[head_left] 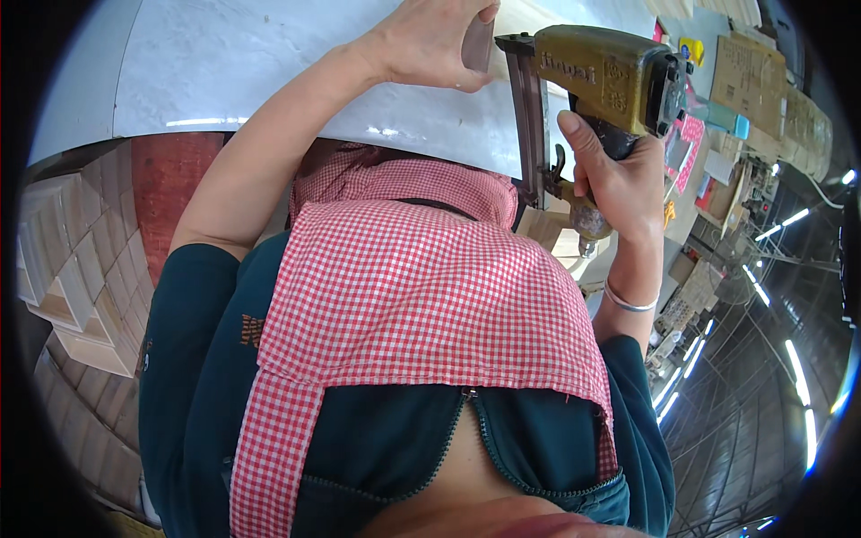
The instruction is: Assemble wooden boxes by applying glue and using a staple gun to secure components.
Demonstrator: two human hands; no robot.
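Note:
At the top of the head view, my left hand (423, 45) curves its thumb and fingers around the end of a wooden piece (479, 45) on the pale table (269, 63). Pale wood (522, 15) continues beyond it, mostly hidden behind the tool. My right hand (623, 175) is wrapped round the handle of a worn, brass-coloured nail gun (596, 67). The gun's long dark magazine (527, 125) faces my left hand, and its nose sits close to the wooden piece. Whether the nose touches the wood I cannot tell.
Stacked wooden boxes (67, 260) stand at the left beside a red panel (170, 193). Below the gun, pale wooden pieces (552, 235) lie past the table's edge. Cardboard boxes (749, 85) and assorted items fill the right side.

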